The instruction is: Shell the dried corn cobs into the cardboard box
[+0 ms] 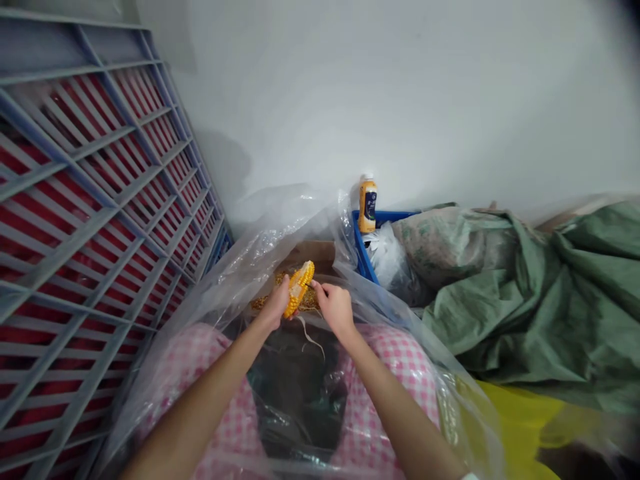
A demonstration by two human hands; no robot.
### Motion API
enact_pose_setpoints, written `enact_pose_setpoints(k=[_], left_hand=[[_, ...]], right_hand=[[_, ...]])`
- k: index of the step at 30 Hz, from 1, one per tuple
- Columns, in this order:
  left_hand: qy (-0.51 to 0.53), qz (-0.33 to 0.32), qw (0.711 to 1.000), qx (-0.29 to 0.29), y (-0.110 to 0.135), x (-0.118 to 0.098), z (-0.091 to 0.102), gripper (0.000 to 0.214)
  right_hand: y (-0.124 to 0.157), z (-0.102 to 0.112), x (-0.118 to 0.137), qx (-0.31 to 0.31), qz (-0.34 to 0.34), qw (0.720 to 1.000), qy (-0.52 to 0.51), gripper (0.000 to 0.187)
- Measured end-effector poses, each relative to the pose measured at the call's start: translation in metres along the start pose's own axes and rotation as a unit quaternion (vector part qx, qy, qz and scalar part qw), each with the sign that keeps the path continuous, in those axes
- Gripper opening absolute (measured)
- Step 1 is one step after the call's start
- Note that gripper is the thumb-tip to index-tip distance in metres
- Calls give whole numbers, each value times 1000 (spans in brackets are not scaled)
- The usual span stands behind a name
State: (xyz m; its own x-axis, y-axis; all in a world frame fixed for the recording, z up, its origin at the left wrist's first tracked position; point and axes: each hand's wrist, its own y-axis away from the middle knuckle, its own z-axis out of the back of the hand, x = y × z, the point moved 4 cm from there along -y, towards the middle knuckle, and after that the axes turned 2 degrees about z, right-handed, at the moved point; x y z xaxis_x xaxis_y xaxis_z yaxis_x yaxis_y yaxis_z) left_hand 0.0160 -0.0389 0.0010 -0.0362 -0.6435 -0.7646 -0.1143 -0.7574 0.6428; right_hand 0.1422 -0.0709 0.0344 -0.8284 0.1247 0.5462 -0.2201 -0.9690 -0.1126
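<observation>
Obj in hand: yellow corn cob (299,289), held over the lap, long axis tilted, tip at approx 1 o'clock, butt at 7 o'clock. Pale patch along its face; kernel rows remain on the rest.

L hand (274,305): grip clenched on the cob's lower half. R hand (336,309): grip pinched, fingertips (316,284) on the cob's R side.

Below the cob, loose kernels (305,300) lie on a cardboard surface (313,253), partly screened by a clear plastic sheet (280,233) that wraps the area and drapes over both forearms' surroundings. Pale fibre strand (310,337) hangs just below the hands. Dark plastic liner (295,393) at 6 o'clock, flanked by pink gingham cloth (403,360).

Surroundings, clock dirs from cob: grey-framed red rack (90,233) at 9, leaning against white wall (400,87), which runs 10 to 2. Bottle w/ yellow cap and dark label (367,204) at 1, upright beside blue crate (364,250). White plastic bag (387,260) in crate. Green woven sacking (520,300) heaped at 3. Yellow sheet (520,427) at 4.
</observation>
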Motion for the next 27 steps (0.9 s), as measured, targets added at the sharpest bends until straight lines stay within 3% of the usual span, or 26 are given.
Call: enact_pose_setpoints(k=[4, 6, 14, 19, 24, 27], left_hand=[[75, 107, 987, 91, 1, 14, -13, 42], [72, 113, 986, 95, 0, 16, -15, 43], [-45, -29, 999, -3, -5, -1, -5, 48], [-86, -86, 992, -41, -6, -8, -1, 48], [-171, -144, 973, -57, -2, -13, -2, 48], [-260, -198, 943, -67, 4, -18, -3, 47]], right_hand=[[-1, -3, 3, -1, -2, 1000, -16, 47], [-2, 0, 2, 2, -5, 1000, -9, 47], [-12, 30, -9, 9, -11, 998, 55, 49], [-13, 35, -8, 16, -11, 994, 108, 47], [-12, 37, -5, 28, 11, 988, 150, 45], [-9, 33, -4, 28, 40, 986, 157, 45]])
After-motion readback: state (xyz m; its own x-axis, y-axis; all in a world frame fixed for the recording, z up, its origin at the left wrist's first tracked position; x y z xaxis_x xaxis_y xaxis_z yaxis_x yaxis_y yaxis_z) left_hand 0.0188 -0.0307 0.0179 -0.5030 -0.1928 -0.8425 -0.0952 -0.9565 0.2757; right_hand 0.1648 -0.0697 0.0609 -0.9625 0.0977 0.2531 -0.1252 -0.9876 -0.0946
